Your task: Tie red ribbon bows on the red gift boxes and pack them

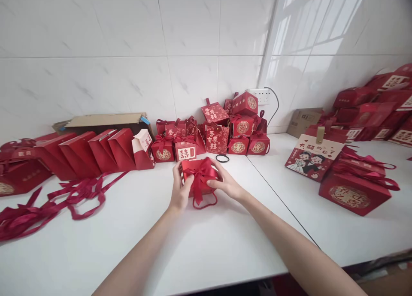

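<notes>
Grips a red gift box [188,167] on a white table [199,249], just left and in front of a black ring [222,161], with left hand [181,188] curled around one side and right hand [228,183] around the other, both thumbs near the satin bow [202,170]. Looks light and thin-walled, probably stiff at the edges, but likely to dent under a hard squeeze and to slip where smooth ribbon crosses. Best taken by opposite side walls, near the corners, without crushing the bow. Reveals nothing of any contents. Shows, left of the ring, a row of upright red boxes [93,156] with contents hidden, before a cardboard carton [106,119] too shadowed to read inside. Shows, behind the ring, stacked boxes [242,127], apparently closed; well to its right, a larger ribbon-tied box [350,195], likewise giving no view inside.
</notes>
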The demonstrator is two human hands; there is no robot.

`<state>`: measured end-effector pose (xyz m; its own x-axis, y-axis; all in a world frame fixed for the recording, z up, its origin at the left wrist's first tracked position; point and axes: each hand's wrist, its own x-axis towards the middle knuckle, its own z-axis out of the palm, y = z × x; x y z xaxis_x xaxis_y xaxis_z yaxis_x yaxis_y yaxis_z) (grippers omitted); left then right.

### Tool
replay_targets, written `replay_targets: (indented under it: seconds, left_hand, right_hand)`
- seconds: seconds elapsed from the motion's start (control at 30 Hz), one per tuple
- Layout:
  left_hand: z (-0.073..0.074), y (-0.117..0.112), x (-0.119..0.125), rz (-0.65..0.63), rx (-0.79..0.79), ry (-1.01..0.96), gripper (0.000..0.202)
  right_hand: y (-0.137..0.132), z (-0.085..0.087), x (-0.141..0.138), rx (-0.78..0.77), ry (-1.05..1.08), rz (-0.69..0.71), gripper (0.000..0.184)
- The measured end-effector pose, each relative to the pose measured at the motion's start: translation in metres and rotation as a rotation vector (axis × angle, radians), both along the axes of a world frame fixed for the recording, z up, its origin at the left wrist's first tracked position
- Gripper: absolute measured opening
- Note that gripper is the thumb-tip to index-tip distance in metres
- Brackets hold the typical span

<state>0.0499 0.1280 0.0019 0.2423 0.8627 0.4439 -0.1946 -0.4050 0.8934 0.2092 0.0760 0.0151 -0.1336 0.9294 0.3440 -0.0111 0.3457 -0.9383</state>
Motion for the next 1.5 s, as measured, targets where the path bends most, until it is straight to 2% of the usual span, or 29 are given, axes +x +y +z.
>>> replay_targets:
  seconds: [0.07, 0.1, 0.23, 0.37, 0.47, 0.57, 0.73, 0.83, 0.93, 1.13, 1.33, 1.5]
  left_hand:
    - [0.000, 0.005, -0.005, -0.005, 0.167, 0.079, 0.055]
    - [0.000, 0.007, -0.006, -0.011, 0.200, 0.111, 0.054]
    - [-0.001, 0.018, -0.001, -0.045, 0.143, 0.135, 0.050]
    - [0.000, 0.019, 0.010, -0.056, 0.157, 0.168, 0.047]
    - [0.000, 0.015, 0.011, 0.001, 0.219, 0.177, 0.052]
    - [0.000, 0.012, 0.004, 0.089, 0.400, 0.283, 0.057]
    - [0.008, 0.012, -0.009, 0.190, 0.652, 0.484, 0.032]
    - [0.013, 0.013, -0.011, 0.245, 0.782, 0.492, 0.019]
    - [0.018, 0.012, -0.011, 0.289, 0.868, 0.457, 0.013]
    - [0.022, 0.004, -0.008, 0.308, 0.878, 0.408, 0.007]
    - [0.021, 0.001, -0.007, 0.198, 0.821, 0.427, 0.033]
    - [0.019, 0.003, -0.006, 0.272, 0.723, 0.382, 0.007]
  right_hand:
    - [-0.001, 0.004, 0.000, 0.091, -0.113, -0.089, 0.077]
    - [0.000, 0.005, 0.001, 0.113, -0.149, -0.121, 0.077]
    - [0.007, 0.001, 0.006, 0.102, -0.162, -0.142, 0.073]
    - [0.008, 0.001, 0.011, 0.107, -0.167, -0.152, 0.071]
    - [0.004, 0.002, 0.011, 0.121, -0.177, -0.172, 0.069]
    - [0.001, 0.002, 0.010, 0.142, -0.200, -0.169, 0.070]
    - [0.003, -0.004, 0.013, 0.190, -0.283, -0.198, 0.068]
    - [0.005, -0.007, 0.015, 0.201, -0.332, -0.248, 0.069]
    - [0.003, -0.007, 0.013, 0.218, -0.352, -0.271, 0.072]
    - [0.002, -0.007, 0.008, 0.230, -0.401, -0.265, 0.069]
    - [0.003, -0.008, 0.009, 0.258, -0.404, -0.270, 0.070]
    - [0.002, -0.007, 0.009, 0.232, -0.405, -0.268, 0.070]
